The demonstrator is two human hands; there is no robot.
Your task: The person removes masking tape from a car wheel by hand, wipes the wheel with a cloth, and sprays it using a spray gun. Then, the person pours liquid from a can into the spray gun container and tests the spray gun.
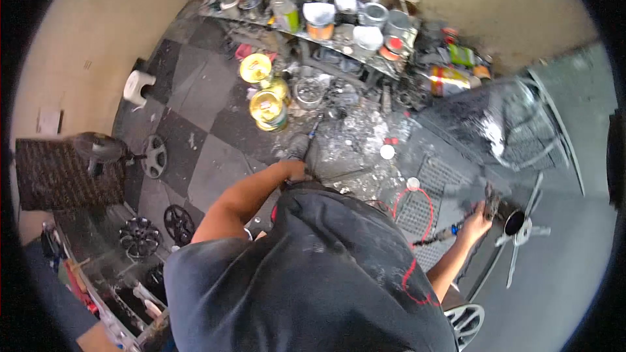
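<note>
My right hand point(478, 224), at the right, is closed round a spray gun point(493, 203) with a dark round cup point(514, 223). Below the gun a blue fitting point(456, 229) joins a dark line, and a red hose point(431, 212) loops beside it. A grey spoked wheel cover point(523, 232) is just beyond the cup. My left arm bends across to the waist, where my left hand point(297, 171) rests near the dark shirt. Its fingers are mostly hidden, so I cannot tell what they do.
A cluttered bench point(349, 44) at the back holds several paint cans and cups. Yellow-lidded cans point(268, 105) stand on the checkered floor. A white stool point(137, 88), a fan point(99, 148) and several wheel covers point(139, 237) are at the left. A plastic-covered panel point(499, 124) leans at the right.
</note>
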